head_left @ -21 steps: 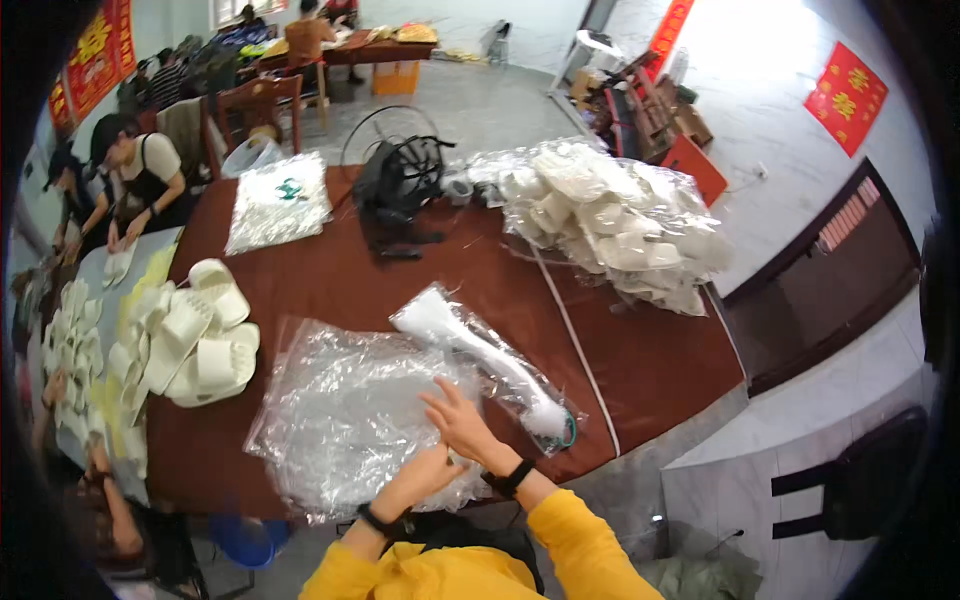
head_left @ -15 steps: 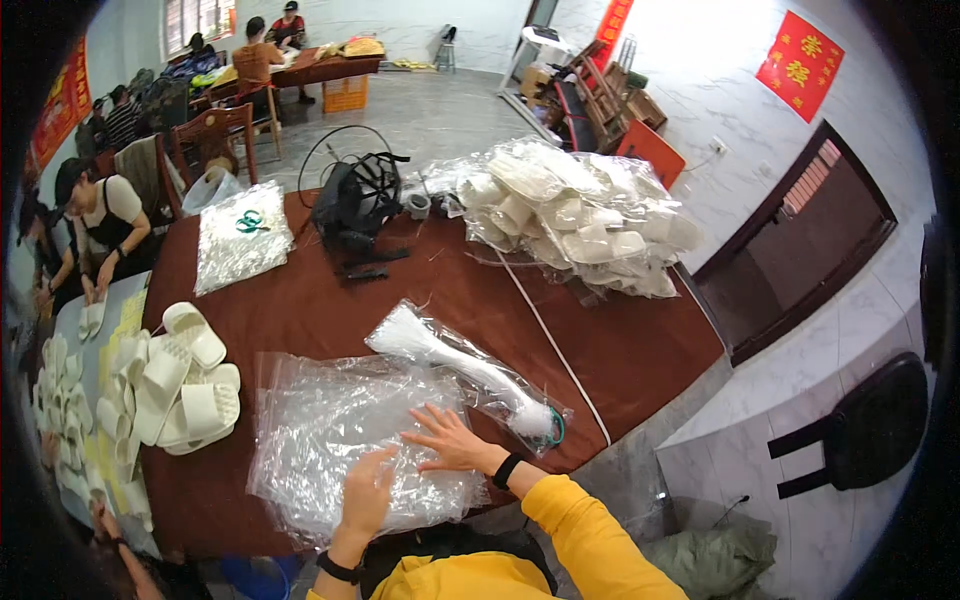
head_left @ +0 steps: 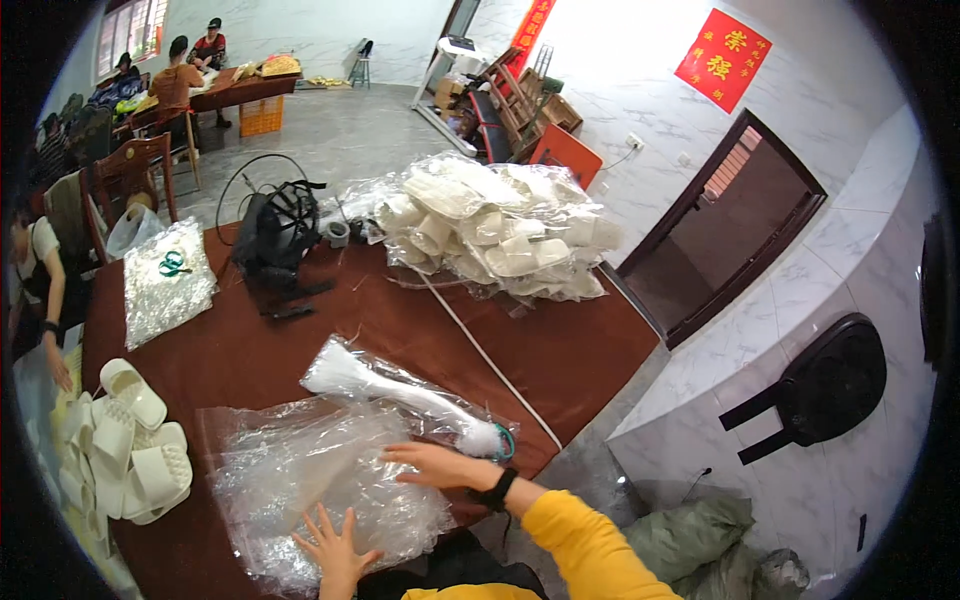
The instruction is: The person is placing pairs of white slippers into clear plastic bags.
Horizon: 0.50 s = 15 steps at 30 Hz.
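Note:
A stack of clear plastic bags [head_left: 265,475] lies spread on the brown-covered table in front of me. My left hand [head_left: 338,555] rests on its near part with the fingers spread, holding nothing. Over the right part of the stack is my right hand [head_left: 440,466], open with its fingers stretched out to the left; whether it touches the plastic I cannot tell. Just beyond lies a bundle of thin white strands [head_left: 385,385] in a clear sleeve, with a teal ring [head_left: 506,441] at its near end. Cream slippers [head_left: 130,440] are piled left of the bags.
Bagged slippers [head_left: 500,225] form a heap at the table's far right. A black cap-like frame [head_left: 280,230] sits at the far middle. Teal-handled scissors [head_left: 174,264] lie on a plastic packet [head_left: 165,300]. A co-worker's arm [head_left: 55,335] reaches in at the left.
My left hand has come down nearer to me, its fingers now spread on the bags. My right hand's fingers have drawn closer together. The whole view has turned to the right.

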{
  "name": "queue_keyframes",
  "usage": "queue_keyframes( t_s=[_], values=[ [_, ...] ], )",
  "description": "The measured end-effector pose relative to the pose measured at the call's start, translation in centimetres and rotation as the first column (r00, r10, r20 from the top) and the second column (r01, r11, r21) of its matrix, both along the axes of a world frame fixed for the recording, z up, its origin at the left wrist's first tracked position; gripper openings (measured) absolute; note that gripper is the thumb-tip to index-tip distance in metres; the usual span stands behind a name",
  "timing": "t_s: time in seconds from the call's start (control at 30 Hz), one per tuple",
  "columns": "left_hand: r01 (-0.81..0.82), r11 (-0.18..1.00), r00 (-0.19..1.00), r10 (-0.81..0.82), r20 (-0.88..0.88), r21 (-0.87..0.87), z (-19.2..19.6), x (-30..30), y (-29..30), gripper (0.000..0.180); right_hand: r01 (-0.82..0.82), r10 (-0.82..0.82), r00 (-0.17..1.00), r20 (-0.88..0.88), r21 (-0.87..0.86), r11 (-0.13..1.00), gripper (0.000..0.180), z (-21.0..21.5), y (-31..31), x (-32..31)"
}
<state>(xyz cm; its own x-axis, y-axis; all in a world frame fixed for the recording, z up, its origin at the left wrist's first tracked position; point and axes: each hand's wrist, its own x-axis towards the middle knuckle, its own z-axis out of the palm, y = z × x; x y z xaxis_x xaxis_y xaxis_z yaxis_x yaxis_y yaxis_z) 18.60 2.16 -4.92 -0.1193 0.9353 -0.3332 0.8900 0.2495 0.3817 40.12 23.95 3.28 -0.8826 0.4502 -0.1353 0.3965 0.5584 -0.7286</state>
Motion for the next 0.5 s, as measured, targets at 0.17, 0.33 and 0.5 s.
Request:
queue_keyframes(
  t_s=[0.17,0.33,0.5],
  values=[
    [-0.007,1.000,0.996,0.008,-0.083,0.013,7.6,0.3,0.8,0.078,0.178,-0.183,0.968,0.173,0.046,0.983,0.041,10.3,7.3,12.4],
    [0.047,0.999,0.999,-0.047,-0.008,-0.006,4.9,-0.3,1.4,0.083,0.576,-0.590,0.790,0.165,0.128,0.807,0.042,12.2,18.1,29.0],
    [-0.004,0.977,0.987,-0.031,0.160,0.214,4.6,-1.6,0.0,0.060,0.868,-0.863,0.490,0.125,-0.162,0.470,0.045,11.5,25.7,41.3]
  ],
)
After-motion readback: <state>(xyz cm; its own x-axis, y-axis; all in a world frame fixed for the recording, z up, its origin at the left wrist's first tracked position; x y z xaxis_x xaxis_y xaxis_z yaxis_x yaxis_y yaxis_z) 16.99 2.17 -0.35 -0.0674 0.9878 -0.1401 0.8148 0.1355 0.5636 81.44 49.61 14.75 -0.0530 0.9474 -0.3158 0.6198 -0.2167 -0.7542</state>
